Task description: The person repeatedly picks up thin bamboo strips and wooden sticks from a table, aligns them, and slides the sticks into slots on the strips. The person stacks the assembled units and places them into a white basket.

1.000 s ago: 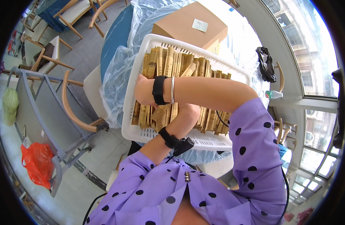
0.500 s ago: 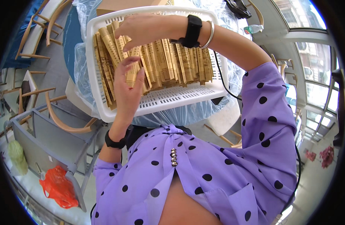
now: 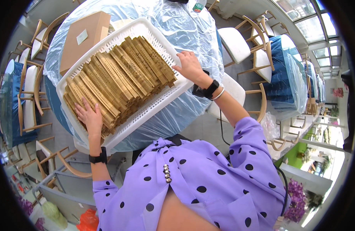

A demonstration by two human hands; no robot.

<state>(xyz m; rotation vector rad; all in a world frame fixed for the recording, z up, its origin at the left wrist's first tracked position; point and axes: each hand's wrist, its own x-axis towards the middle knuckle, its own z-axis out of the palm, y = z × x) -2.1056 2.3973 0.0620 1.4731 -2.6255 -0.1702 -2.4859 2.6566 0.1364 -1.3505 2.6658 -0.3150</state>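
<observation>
A white slotted plastic basket [image 3: 149, 109] sits tilted at an angle on a round table. Rows of long, narrow gold packets [image 3: 119, 73] with printed patterns lie side by side inside it. My left hand [image 3: 90, 117] rests with fingers spread on the packets at the basket's near left end, holding none. At the right side, my right hand [image 3: 191, 67] has its fingers and thumb bent over the basket's rim. The underside of its grip is hidden.
Behind the basket is a brown cardboard box [image 3: 83, 38] on the plastic-covered table [image 3: 185, 29]. White-seated wooden chairs [image 3: 234, 44] stand to the right. A grey cart [image 3: 65, 188] is at lower left, near a red plastic bag [image 3: 87, 220]. A black cable hangs below my right forearm.
The basket now sits turned, its right end farther away. My right hand has left the packets for the right rim; my left hand has moved to their left end. The view has shifted too.
</observation>
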